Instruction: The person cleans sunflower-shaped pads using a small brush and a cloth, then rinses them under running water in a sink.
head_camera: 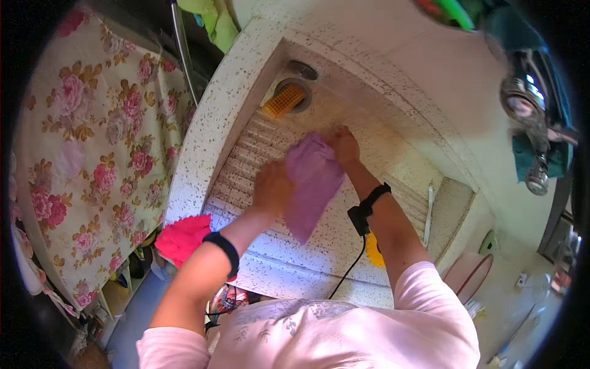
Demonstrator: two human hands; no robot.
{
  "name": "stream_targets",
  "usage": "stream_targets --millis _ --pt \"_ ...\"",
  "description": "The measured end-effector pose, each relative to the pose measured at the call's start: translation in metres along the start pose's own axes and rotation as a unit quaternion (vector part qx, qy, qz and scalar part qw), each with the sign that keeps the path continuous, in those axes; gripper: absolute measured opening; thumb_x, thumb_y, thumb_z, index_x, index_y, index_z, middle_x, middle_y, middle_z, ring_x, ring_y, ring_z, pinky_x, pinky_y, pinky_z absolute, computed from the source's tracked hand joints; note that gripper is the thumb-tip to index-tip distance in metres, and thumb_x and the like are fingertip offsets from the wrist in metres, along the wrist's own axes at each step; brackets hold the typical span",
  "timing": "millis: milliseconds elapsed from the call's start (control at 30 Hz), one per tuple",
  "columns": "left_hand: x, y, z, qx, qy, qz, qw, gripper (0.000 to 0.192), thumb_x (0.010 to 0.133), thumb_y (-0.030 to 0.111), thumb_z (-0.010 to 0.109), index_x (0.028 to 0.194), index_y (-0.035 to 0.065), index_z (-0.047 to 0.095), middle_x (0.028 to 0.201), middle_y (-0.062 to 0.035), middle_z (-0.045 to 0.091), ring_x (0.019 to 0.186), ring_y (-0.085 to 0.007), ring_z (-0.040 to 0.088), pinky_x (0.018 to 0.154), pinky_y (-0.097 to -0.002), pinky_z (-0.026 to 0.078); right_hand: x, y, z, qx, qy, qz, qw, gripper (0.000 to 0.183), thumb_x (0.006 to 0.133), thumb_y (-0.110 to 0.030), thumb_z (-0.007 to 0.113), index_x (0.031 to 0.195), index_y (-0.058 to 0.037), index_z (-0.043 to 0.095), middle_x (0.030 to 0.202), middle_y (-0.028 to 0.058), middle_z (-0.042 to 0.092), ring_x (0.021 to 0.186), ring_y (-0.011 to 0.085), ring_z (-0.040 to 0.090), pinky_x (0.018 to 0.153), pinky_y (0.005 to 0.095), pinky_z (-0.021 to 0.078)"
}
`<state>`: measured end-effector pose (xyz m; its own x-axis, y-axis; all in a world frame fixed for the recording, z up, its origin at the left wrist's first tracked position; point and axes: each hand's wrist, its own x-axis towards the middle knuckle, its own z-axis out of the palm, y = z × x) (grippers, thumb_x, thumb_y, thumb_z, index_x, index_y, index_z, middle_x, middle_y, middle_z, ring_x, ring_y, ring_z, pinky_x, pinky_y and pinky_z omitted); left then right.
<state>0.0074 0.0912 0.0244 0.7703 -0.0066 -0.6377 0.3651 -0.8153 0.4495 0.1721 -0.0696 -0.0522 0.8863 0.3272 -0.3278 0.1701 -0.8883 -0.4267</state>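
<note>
A light purple cloth hangs spread over a speckled terrazzo wash sink, its lower end tapering to a point. My right hand grips the cloth near its upper right edge. At the left edge, my left hand is curled against the fabric; motion blur hides its finger detail. Moulded washboard ridges run along the basin floor under the cloth. Beyond both hands, an orange bristled brush lies partly over the round drain.
A red cloth drapes over the sink's near left corner. Part of a yellow item shows beside my right forearm. A slim white stick leans at the basin's right end. Metal taps are at right; a floral curtain hangs left.
</note>
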Motion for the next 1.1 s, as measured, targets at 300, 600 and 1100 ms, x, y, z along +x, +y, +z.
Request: stream_targets --millis 300,600,1100 --pt "-0.022 0.027 -0.023 -0.113 0.142 0.031 0.983 0.027 0.083 0.014 0.062 0.108 0.0048 0.058 0.102 -0.0145 0.059 0.090 -0.0316 0.062 0.081 -0.0433 0.050 0.026 0.039 -0.070 0.216 -0.046 0.091 0.971 0.023 0.087 -0.014 0.064 0.107 -0.0061 0.072 0.107 0.0107 0.071 0.098 0.0233 0.066 0.090 0.0339 0.0495" --pt "-0.058 0.066 0.008 0.049 0.028 0.255 0.965 0.035 0.080 0.016 0.066 0.113 0.0072 0.061 0.114 -0.0188 0.057 0.107 -0.0383 0.056 0.094 -0.0507 0.046 -0.027 0.200 -0.031 -0.142 0.052 0.122 0.981 0.045 0.092 -0.040 0.055 0.120 -0.0060 0.065 0.119 0.0167 0.064 0.110 0.0304 0.059 0.094 0.0447 0.0461" --pt "-0.060 0.033 0.061 -0.017 -0.020 0.163 0.986 0.084 0.079 0.054 0.070 0.143 0.0053 0.044 0.152 -0.0290 0.026 0.142 -0.0473 0.020 0.118 -0.0545 0.015 -0.146 -0.033 0.019 -0.027 0.007 -0.275 0.961 0.029 0.086 -0.028 0.059 0.104 -0.0053 0.064 0.089 0.0140 0.065 0.076 0.0325 0.066 0.066 0.0450 0.0543"
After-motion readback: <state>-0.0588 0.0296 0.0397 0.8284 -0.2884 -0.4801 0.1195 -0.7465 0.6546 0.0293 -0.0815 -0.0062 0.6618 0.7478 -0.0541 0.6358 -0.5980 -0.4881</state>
